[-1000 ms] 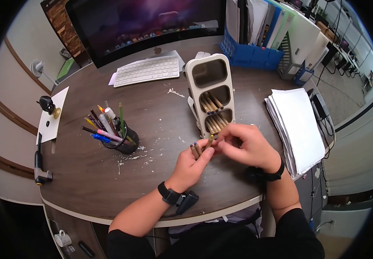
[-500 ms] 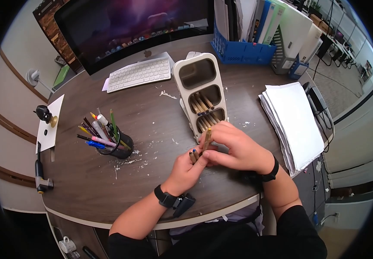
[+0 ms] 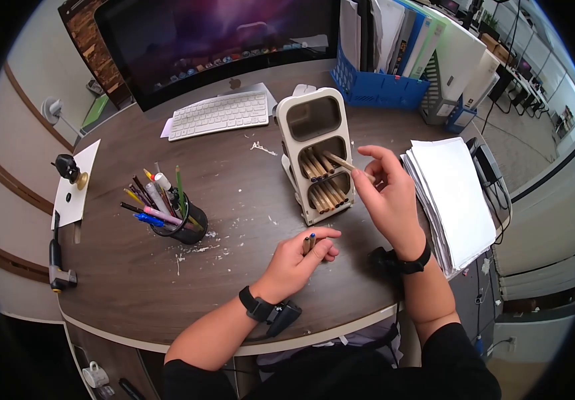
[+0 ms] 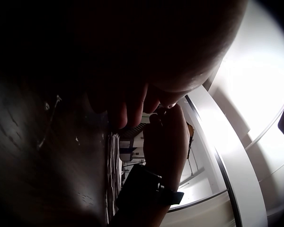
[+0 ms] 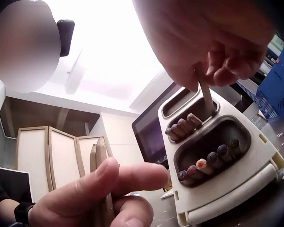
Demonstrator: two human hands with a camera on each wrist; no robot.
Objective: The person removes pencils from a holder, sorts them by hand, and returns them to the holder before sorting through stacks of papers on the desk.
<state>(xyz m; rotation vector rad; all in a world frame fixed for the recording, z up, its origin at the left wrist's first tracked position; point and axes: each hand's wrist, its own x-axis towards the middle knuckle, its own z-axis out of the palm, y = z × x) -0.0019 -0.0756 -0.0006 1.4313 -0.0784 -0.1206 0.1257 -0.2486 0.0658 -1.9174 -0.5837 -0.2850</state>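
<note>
A cream organizer (image 3: 285,133) with three stacked compartments leans back on the desk. Brown wooden pencils (image 3: 314,165) lie in its middle compartment, and more pencils (image 3: 329,197) fill the lower one, coloured ends outward in the right wrist view. My right hand (image 3: 394,200) pinches one pencil (image 3: 344,162) between thumb and fingers, its far end inside the middle compartment. Below the organizer, my left hand (image 3: 294,263) holds a couple of pencils (image 5: 99,156) upright under its thumb, one with a blue end. The left wrist view is dark and hides those pencils.
A black mesh cup (image 3: 191,227) of pens stands left of the organizer, with white scraps around it. Behind are a keyboard (image 3: 221,115) and a monitor (image 3: 221,40). A paper stack (image 3: 451,200) lies right, below a blue file holder (image 3: 381,87).
The right hand has taken a pencil from the left hand's bunch and carried it up and right to the organizer's middle compartment. The left hand stays low, holding fewer pencils.
</note>
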